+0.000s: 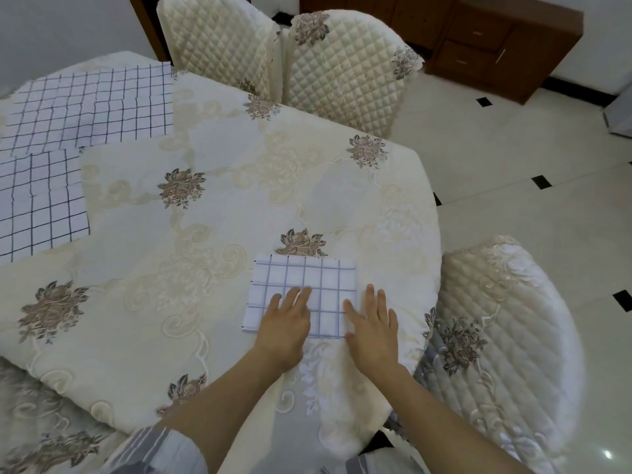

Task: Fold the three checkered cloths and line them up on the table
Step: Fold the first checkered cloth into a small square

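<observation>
A small folded white cloth with a blue check [307, 275] lies near the table's right front edge. My left hand [285, 323] rests flat on its lower left part, fingers spread. My right hand [372, 326] lies flat on its right edge, partly on the tablecloth. Two unfolded checkered cloths lie spread at the far left: one at the back [92, 104], the other nearer the left border [41, 203], cut off by the frame.
The round table [212, 206] wears a cream embroidered cover with brown flowers. Quilted cream chairs stand at the back [219, 42], back right [345, 66] and right front [506, 340]. A wooden cabinet [506, 39] stands on the tiled floor beyond.
</observation>
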Motion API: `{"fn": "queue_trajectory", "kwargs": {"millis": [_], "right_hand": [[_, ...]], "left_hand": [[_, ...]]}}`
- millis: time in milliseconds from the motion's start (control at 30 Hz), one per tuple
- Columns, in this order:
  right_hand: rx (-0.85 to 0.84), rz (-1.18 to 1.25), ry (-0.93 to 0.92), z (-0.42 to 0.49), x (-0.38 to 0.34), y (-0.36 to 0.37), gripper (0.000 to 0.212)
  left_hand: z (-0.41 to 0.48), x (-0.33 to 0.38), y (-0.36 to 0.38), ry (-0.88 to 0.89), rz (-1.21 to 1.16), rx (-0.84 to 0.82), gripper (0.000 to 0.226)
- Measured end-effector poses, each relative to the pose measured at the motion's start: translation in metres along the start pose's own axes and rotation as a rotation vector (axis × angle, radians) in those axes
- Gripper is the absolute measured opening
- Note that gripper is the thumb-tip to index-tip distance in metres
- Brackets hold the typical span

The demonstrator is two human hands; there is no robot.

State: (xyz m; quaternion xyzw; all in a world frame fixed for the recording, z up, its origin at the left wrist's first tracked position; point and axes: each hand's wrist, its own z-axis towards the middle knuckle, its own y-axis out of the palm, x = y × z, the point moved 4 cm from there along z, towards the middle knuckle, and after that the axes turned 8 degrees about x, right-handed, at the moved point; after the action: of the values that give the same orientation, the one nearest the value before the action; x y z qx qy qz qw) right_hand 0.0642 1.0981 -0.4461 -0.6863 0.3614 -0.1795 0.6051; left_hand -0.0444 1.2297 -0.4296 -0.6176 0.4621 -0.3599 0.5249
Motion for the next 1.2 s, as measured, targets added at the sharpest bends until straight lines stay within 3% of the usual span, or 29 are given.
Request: {"fn": "queue_trajectory", "kwargs": {"millis": [333,500,667,900,1200], "right_hand": [[-0.019,0.019,-0.012,0.001,0.000,-0.001,0.062],[-0.017,0.049,-0.014,0.002,0.001,0.000,0.067],[-0.045,0.094,-0.064,0.001,0.002,0.000,0.088],[0.218,0.221,-0.358,0.003,-0.010,-0.014,0.035],[0.304,0.385,-0.601,-0.015,-0.074,-0.012,0.005]], "left_hand": [[0.006,0.000,0.004,-0.020,0.063,0.009,0.046],[0.004,0.005,0.003,0.031,-0.056,0.232,0.024],[-0.003,0.005,0.000,-0.025,-0.114,0.270,0.023],[-0.037,-0.031,-0.008,-0.065,-0.335,0.396,0.017],[-0.093,-0.050,0.003,-0.317,-0.359,0.419,0.019]]}}
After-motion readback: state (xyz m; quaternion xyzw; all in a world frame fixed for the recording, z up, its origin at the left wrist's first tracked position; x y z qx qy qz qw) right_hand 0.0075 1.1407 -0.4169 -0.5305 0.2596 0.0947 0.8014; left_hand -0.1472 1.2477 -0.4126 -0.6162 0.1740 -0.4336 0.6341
